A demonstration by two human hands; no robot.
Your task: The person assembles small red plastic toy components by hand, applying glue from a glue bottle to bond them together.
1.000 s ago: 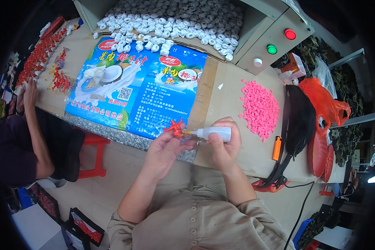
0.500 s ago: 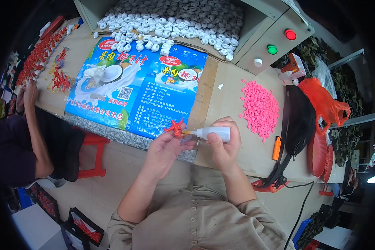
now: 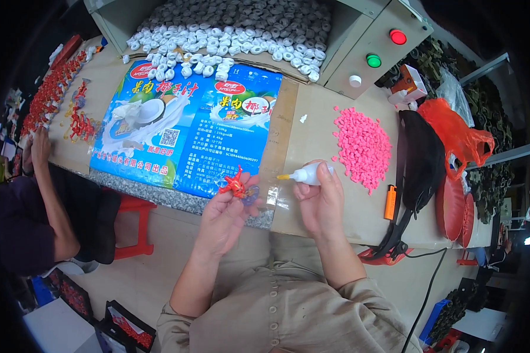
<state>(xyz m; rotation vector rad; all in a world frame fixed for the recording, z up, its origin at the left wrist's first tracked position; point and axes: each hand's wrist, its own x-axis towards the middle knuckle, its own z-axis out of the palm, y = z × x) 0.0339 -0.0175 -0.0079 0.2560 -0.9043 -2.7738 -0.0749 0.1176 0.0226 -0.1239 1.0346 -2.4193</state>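
My left hand (image 3: 221, 222) is closed on a small red plastic figure (image 3: 234, 186) with spiky limbs. A clear bluish round piece (image 3: 251, 194) sits at the figure's right, by my fingertips. In my right hand (image 3: 324, 207) is a white squeeze bottle (image 3: 306, 175), tilted nearly level. Its thin yellowish nozzle (image 3: 284, 176) points left toward the figure, with a gap between them. Beneath and beyond my hands lies a flat blue printed carton sheet (image 3: 182, 135) on the table.
White ring-like parts (image 3: 218, 50) spill from a metal housing (image 3: 359, 65) with coloured buttons. Pink pieces (image 3: 364, 148) are heaped at right, near an orange lighter (image 3: 390, 202) and black bag (image 3: 421, 165). At left, a co-worker's arm (image 3: 56, 200) reaches toward red figures (image 3: 50, 91).
The bottle has drawn back to the right, its nozzle leaving the red figure. My left hand has moved slightly left and turned the figure. The whole view has shifted a little.
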